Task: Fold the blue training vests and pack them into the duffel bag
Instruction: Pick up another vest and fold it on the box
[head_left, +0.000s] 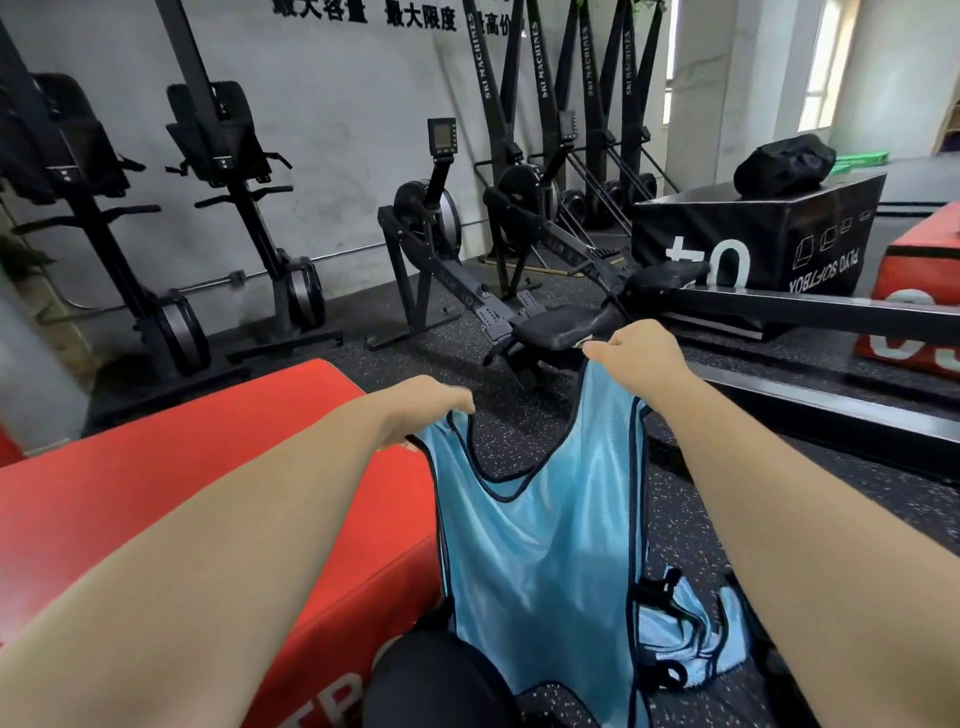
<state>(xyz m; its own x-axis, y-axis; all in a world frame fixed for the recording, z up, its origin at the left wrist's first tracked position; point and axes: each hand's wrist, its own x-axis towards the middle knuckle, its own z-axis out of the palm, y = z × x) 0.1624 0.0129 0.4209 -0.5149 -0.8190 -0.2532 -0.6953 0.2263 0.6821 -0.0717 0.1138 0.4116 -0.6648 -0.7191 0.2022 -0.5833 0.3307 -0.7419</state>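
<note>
Hanging between the two hands was a light blue mesh training vest with dark navy trim (540, 545), held upright by its shoulder straps with the neck opening uppermost. The left hand (431, 410) gripped the left strap, its fingers curled round the fabric. The right hand (644, 353) pinched the right strap and was held higher and farther out than the left. The hands were apart, with the neck opening spread between them. The vest's lower edge ran out of frame at the bottom, so contact with the floor could not be determined.

A second light blue vest (691, 644) lay crumpled on the black speckled rubber floor (415, 358), near right, just beside the held vest's lower edge. A red padded box (156, 519) stood at near left, just beside the held vest. A black rounded object (436, 680) at the bottom edge could not be identified.

A black rowing machine (519, 312) stood on the floor just beyond the hands. At far right a black soft box with white print (753, 228) carried a lumpy black soft bag (784, 163) on top, well apart from both vests. Whether that bag was open could not be told.
</note>
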